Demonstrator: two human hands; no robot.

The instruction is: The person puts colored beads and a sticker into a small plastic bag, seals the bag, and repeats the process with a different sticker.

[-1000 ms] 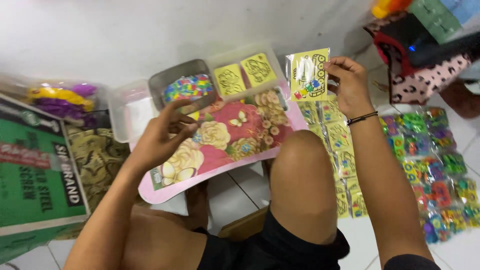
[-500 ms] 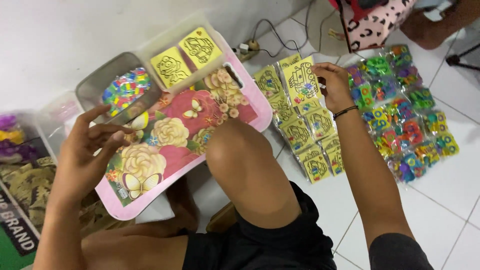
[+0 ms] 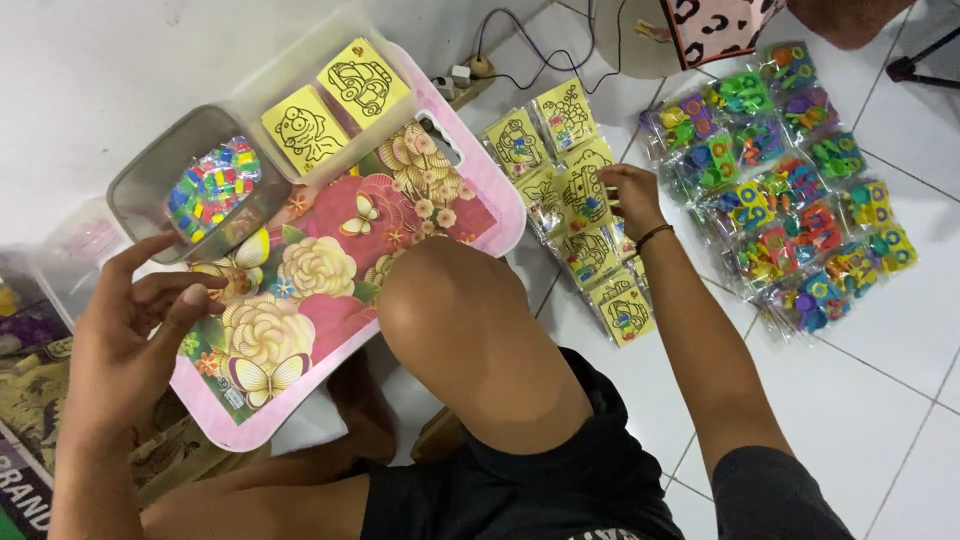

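Your right hand (image 3: 625,195) pinches a yellow card packet (image 3: 588,196) among the floor row; a careless pull could scatter its neighbours. Your left hand (image 3: 125,335), fingers half-curled and empty, hovers at the floral tray's (image 3: 440,190) 8 o'clock edge.

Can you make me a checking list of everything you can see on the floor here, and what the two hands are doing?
Surface: white tiled floor, a pink flowered tray lying on it.
Job's things: yellow picture cards in clear packets laid in a column; two more yellow cards in a clear tub beside the tray.
Clutter: packets of colourful small toys in rows; a grey container of coloured beads; a patterned bag.
Hands: right hand rests on the card packets; left hand is raised over the tray edge, fingers open, holding nothing.
Cables: thin cables with plugs by the wall.
Surroundings: white wall; bent knee in the middle.
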